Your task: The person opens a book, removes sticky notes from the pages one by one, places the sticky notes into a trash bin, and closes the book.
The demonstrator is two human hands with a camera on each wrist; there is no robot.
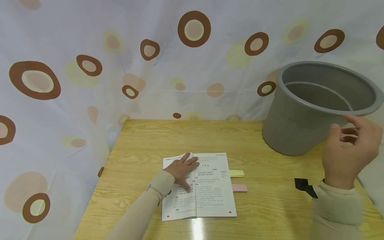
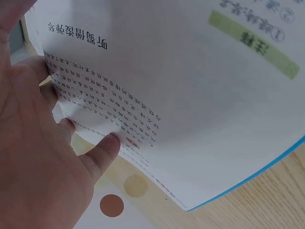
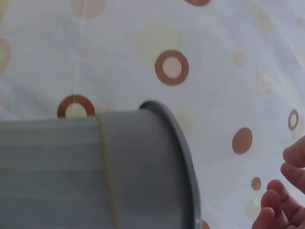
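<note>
An open book (image 1: 211, 196) with printed pages lies on the wooden table. My left hand (image 1: 182, 169) rests on its left page near the spine, fingers spread. In the left wrist view, that hand (image 2: 52, 143) lies against the printed page (image 2: 190, 105), whose edge is blue. A yellow sticky tab (image 1: 237, 173) and a pink tab (image 1: 239, 188) stick out past the book's right edge. My right hand (image 1: 355, 146) is raised in front of the grey bin (image 1: 294, 123), its fingers loosely bent and nothing visible between them. The right wrist view shows fingertips (image 3: 286, 205) beyond the bin's rim.
The tall grey bin stands at the table's back right, and nothing shows inside the part of it in view. A white curtain (image 1: 168, 83) with brown rings hangs behind and to the left of the wooden table (image 1: 144, 140). A black strap end (image 1: 304, 186) sticks out at my right wrist.
</note>
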